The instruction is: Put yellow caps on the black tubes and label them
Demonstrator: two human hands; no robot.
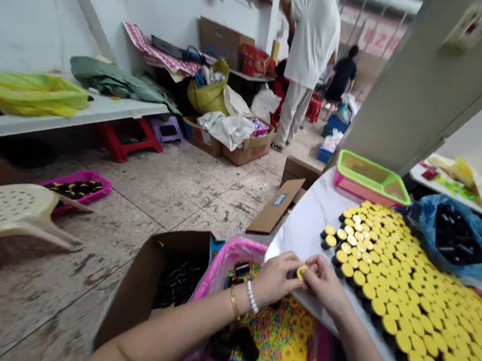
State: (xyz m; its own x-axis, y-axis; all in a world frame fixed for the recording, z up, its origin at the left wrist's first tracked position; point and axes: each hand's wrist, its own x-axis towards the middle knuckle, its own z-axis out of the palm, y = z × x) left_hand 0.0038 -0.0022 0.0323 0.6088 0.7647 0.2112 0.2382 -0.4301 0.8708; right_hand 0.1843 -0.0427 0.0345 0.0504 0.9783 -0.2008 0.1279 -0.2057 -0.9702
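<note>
My left hand (pixel 274 280), with a pearl bracelet and a gold bangle at the wrist, is closed around a small black piece with a yellow cap (pixel 301 272). The fingertips of my right hand (pixel 323 283) pinch that same yellow cap from the other side. Both hands meet above the table's near edge. Below them stands a pink basket (pixel 200 277) lined with clear plastic, holding small multicoloured beads (pixel 266 327), yellow ring-shaped caps (pixel 296 347) and black cylinders (pixel 235 343). Rows of upright black cylinders with yellow tops (pixel 410 296) cover much of the white table (pixel 305 222).
A cardboard box (pixel 125 300) of black parts stands left of the basket. A green-and-pink basket (pixel 373 177) and a blue bag (pixel 430 223) of black parts border the rows. A cream stool (pixel 9 211) is at left; a person in white (pixel 311 44) stands farther back.
</note>
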